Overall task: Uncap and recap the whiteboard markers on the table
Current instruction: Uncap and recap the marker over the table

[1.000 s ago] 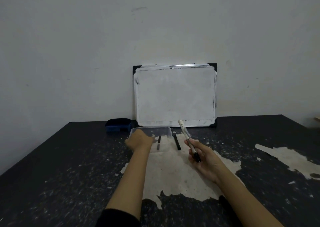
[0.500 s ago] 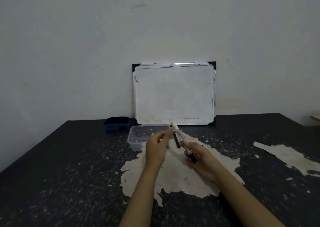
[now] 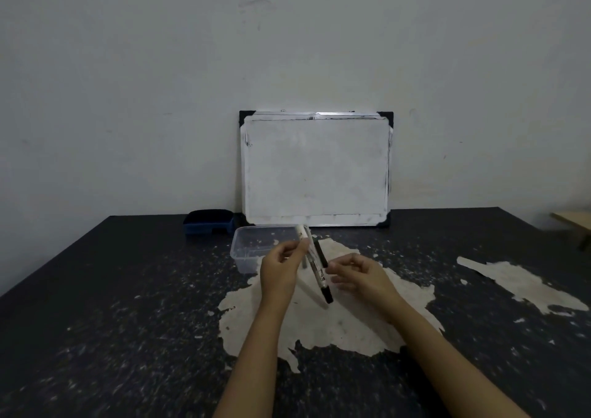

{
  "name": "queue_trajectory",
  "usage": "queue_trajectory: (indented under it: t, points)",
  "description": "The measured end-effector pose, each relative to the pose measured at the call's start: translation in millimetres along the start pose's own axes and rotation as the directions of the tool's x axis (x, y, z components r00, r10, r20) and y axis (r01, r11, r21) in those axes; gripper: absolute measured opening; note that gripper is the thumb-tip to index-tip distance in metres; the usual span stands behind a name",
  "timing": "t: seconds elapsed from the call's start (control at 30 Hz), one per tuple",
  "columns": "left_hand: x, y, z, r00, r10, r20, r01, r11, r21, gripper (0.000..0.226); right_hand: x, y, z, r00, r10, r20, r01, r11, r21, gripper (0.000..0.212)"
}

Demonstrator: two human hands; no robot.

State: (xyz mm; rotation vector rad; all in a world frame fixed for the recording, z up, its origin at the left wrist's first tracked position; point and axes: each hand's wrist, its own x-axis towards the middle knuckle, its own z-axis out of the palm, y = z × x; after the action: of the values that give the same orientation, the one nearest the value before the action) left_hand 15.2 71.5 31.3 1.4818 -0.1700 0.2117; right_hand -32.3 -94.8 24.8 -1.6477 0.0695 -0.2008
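Note:
I hold a white whiteboard marker tilted above the table, its black cap at the low end near me. My left hand pinches the marker's upper body. My right hand sits just right of the marker with loosely curled fingers apart, and its fingertips are close to the barrel without gripping it. A second, black marker lies on the table right behind the held one, partly hidden by it.
A clear plastic container stands behind my left hand. A blue eraser and a small whiteboard rest against the wall. The dark table has pale worn patches. A wooden edge shows at far right.
My left hand came back from the container and took hold of the marker's upper part. My right hand let go of the cap end and opened beside it.

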Motion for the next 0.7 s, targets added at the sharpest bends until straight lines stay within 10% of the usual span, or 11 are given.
queue_trajectory:
  t: [0.3, 0.7]
  points:
    - [-3.7, -3.5, 0.6, 0.995, -0.097, -0.026, 0.094, 0.990, -0.103, 0.029, 40.7, 19.7, 30.3, 0.939, -0.200, -0.279, -0.003, 0.808, -0.590, 0.027]
    - [-4.9, -4.8, 1.1, 1.000, -0.031, -0.005, 0.031, 0.997, 0.066, 0.021, 31.7, 9.4, -0.9, 0.930, -0.106, -0.351, 0.023, 0.972, -0.232, 0.016]
